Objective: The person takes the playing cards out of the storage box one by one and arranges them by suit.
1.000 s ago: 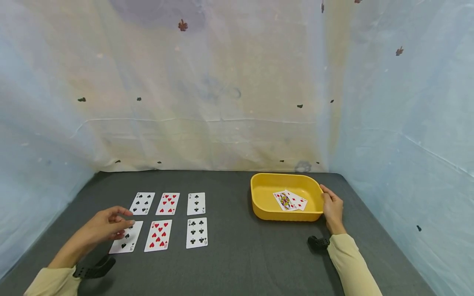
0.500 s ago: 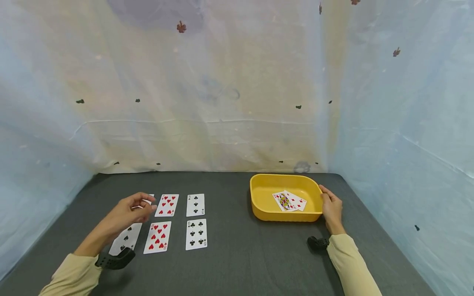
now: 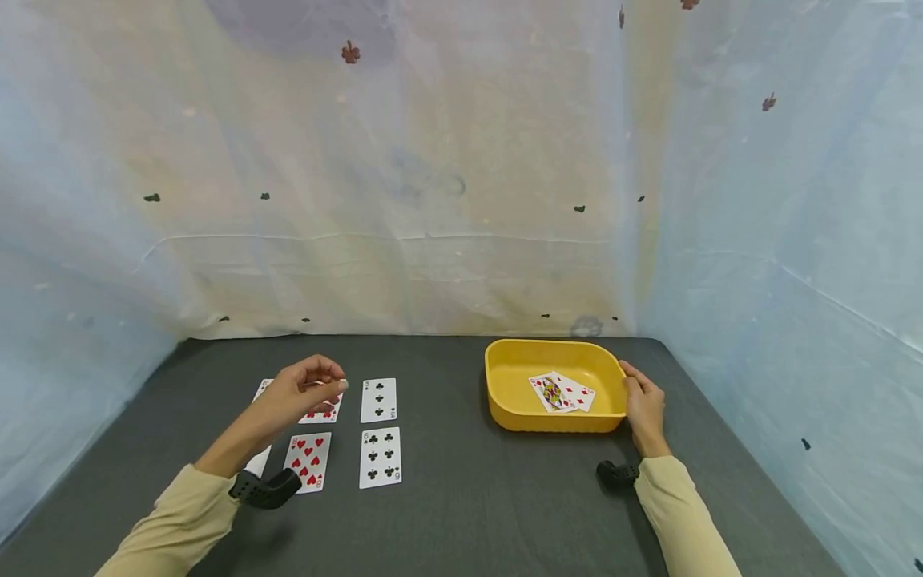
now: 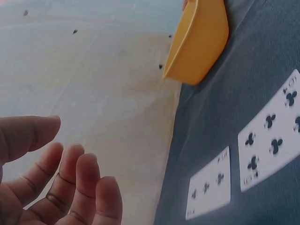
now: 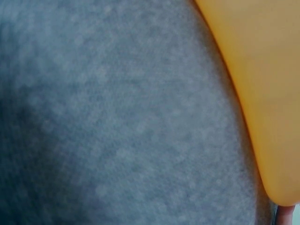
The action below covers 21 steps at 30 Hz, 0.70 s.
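Note:
My left hand hovers over the back row of playing cards, fingers loosely bent and holding nothing; the left wrist view shows a gap between thumb and fingers. It largely hides the seven of hearts. To its right lies the three of clubs. In the front row are the eight of hearts and six of clubs. My right hand grips the right rim of a yellow plastic tray, which holds a diamond face card and another diamond card.
Two spade cards at the left, one in the back row and one in front, are mostly covered by my left arm. Dark cloth covers the table. Pale curtains hang behind and at both sides.
My left hand has moved right and away from me, from the front spade card past the back spade card to the seven of hearts. My right hand stays on the tray.

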### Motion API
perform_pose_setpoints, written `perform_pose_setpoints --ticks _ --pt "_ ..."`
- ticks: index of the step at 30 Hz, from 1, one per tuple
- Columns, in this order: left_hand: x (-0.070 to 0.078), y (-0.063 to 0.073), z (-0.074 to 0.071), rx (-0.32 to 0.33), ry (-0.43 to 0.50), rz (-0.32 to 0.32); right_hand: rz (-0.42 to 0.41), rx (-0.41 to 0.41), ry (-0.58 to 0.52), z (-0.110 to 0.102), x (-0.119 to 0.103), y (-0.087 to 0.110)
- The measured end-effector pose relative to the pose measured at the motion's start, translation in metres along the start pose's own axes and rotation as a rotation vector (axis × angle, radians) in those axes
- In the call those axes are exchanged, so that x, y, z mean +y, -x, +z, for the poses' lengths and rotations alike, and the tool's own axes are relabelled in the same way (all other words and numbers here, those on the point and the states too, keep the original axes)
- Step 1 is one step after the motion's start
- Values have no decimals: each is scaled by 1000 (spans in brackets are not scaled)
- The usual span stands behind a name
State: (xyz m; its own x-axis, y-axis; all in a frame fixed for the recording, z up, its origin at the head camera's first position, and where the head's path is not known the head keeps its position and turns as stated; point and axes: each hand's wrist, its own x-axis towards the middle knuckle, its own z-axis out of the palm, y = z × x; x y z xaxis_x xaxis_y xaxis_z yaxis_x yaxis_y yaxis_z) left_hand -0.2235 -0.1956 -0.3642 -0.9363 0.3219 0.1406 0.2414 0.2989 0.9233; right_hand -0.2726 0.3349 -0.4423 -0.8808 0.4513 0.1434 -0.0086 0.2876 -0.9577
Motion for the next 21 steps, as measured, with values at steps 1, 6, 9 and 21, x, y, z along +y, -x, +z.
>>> perform_pose_setpoints --ticks 1,6,9,21 --pt "1 -3 2 -6 1 9 2 1 -1 0 0 0" --pt "9 -17 16 -39 17 17 1 8 -6 1 0 0" --pt "14 -25 25 -55 40 19 -6 10 -13 1 0 0" --pt "30 -53 51 -85 58 39 -12 9 -23 0 0 -1"
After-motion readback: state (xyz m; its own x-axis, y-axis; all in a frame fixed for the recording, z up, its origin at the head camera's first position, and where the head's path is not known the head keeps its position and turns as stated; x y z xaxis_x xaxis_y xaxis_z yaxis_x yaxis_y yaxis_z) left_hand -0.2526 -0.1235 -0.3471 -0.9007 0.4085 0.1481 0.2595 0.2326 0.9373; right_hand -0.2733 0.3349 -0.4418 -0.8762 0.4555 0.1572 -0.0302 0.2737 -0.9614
